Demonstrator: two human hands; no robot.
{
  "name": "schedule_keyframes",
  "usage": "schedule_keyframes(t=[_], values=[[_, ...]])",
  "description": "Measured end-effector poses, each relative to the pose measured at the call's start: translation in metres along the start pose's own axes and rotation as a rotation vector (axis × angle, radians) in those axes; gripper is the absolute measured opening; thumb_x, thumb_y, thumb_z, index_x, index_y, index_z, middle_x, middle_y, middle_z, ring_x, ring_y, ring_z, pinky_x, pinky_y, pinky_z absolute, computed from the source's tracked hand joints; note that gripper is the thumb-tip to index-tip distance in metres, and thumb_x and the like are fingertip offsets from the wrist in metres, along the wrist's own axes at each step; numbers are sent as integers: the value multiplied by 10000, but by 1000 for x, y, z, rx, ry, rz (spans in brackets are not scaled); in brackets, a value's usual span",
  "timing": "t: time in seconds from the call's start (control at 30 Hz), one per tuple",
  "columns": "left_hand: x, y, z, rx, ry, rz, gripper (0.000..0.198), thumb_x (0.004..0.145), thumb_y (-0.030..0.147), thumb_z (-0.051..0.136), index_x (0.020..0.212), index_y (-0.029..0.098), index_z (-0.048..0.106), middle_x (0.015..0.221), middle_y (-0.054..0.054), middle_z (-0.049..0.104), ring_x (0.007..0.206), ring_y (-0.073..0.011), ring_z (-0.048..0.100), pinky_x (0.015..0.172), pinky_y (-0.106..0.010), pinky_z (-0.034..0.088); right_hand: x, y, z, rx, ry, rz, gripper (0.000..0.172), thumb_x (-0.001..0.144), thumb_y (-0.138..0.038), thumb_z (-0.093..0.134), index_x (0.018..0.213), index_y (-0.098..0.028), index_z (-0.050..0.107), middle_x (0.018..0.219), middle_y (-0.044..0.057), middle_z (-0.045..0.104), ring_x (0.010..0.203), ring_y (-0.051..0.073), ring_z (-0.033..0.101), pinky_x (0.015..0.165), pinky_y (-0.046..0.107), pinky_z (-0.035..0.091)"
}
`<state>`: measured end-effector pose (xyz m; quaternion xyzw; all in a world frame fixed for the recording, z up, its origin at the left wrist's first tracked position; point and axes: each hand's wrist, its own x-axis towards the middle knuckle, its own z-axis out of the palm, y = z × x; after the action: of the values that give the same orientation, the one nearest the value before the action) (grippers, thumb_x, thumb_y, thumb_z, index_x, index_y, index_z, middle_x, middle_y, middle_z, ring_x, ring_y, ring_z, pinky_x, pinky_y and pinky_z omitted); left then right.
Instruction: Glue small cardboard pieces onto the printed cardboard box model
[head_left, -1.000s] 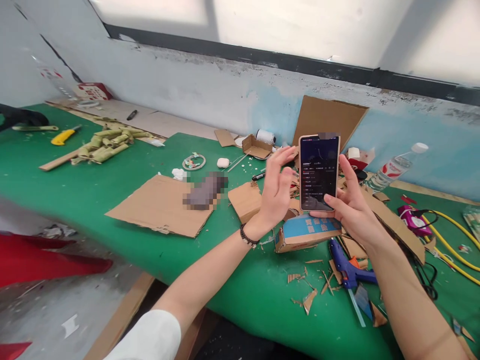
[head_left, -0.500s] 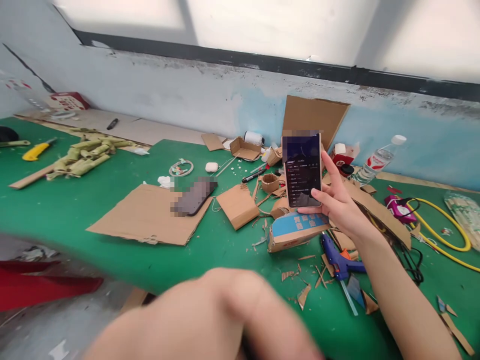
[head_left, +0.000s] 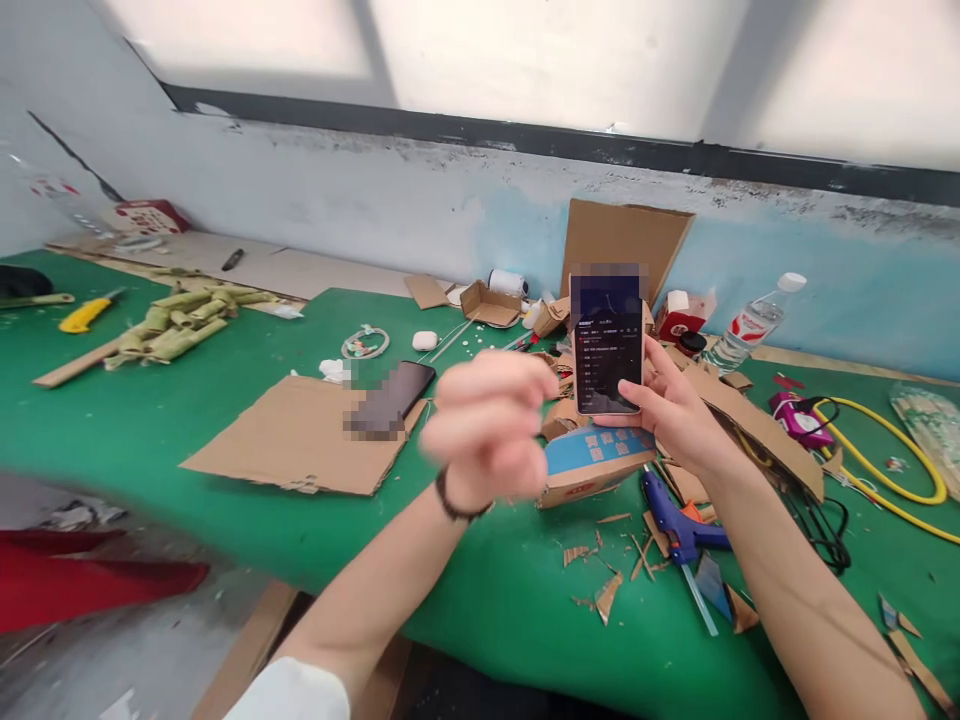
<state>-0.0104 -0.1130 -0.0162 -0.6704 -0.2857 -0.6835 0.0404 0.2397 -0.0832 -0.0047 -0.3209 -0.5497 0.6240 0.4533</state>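
Note:
My right hand (head_left: 679, 405) holds a smartphone (head_left: 609, 350) upright, its thumb over the lower right of the screen. The lit screen shows a dark list; its top is pixelated. My left hand (head_left: 491, 425), blurred by motion, hovers left of the phone with its fingers curled in a loose fist; I see nothing in it. A dark band circles the left wrist. Under the phone lies a blue-and-brown cardboard box (head_left: 600, 462). A second dark phone (head_left: 394, 395), partly pixelated, rests on a cardboard sheet (head_left: 300, 440) to the left.
A blue glue gun (head_left: 682, 525) lies among cardboard scraps near my right forearm. Behind stands a water bottle (head_left: 754, 325). Farther right are a purple device (head_left: 799, 418) and yellow cable (head_left: 926, 470). Green stalk pieces (head_left: 180, 325) and a yellow utility knife (head_left: 86, 315) lie at left.
My left hand has moved from the near foreground up and forward beside the held phone. The list on the screen has changed. My right hand keeps its grip.

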Motion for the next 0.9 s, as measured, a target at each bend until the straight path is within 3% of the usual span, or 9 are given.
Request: schedule_keyframes(t=[0.03,0.1,0.17,0.23,0.4,0.53,0.63,0.77,0.9], values=[[2,-17,10,-9,11,18,347,1176,670,505,1188,327,555,1108,-34,698,980,-239,725,889,-471,678,0,0,0,1,5,-4,808,1013,-445,907,1706,-474,493,1494,22,809,1264,314,849,1009,518,782],[1,-47,28,-23,151,48,171,1204,460,527,1168,295,555,1045,-28,669,909,-206,687,824,-403,643,-1,-2,3,-3,9,5,752,1029,-476,882,1679,-466,504,1545,26,785,1316,327,830,1030,543,774],[-8,-68,41,-33,61,36,113,1213,355,492,1235,272,567,1143,-56,682,937,-181,698,776,-333,620,-2,-6,5,-15,17,20,679,1041,-502,862,1633,-459,534,1575,24,769,1339,329,820,1034,550,771],[-21,-78,46,-30,-65,19,192,1212,352,506,1374,261,557,1282,-101,717,990,-177,729,767,-297,623,-3,-8,8,-30,31,20,610,1048,-511,854,1583,-463,565,1568,15,772,1332,326,821,1013,542,775],[-40,-71,44,33,-297,-60,508,1235,416,434,1708,233,409,1480,-178,756,998,-184,807,830,-304,645,-4,-9,9,-39,51,22,537,1059,-558,818,1534,-472,582,1593,2,752,1399,352,785,1013,570,766],[-43,-67,47,19,-354,-65,575,1235,400,382,1782,228,336,1549,-199,751,1082,-212,837,875,-321,663,-4,-9,10,-35,66,36,560,1054,-578,814,1548,-470,571,1607,3,740,1465,357,744,1089,601,738],[-47,-69,50,2,-305,-68,573,1221,373,411,1769,224,334,1524,-211,767,1072,-218,846,878,-336,681,-4,-10,11,-32,65,36,562,1051,-577,817,1546,-465,574,1618,9,729,1418,354,770,1044,584,756],[-49,-72,48,97,-289,58,387,1204,292,434,1578,257,524,1549,-184,751,1258,-242,830,954,-356,693,-4,-11,11,-3,57,38,570,1040,-543,836,1539,-459,574,1652,8,706,1328,335,811,934,521,781],[-46,-73,44,180,-316,166,401,1183,216,440,1563,299,539,1621,-166,708,1394,-244,787,1061,-361,678,-5,-12,11,0,38,40,538,1058,-544,809,1538,-476,574,1690,-9,678,1388,342,781,981,542,763]])
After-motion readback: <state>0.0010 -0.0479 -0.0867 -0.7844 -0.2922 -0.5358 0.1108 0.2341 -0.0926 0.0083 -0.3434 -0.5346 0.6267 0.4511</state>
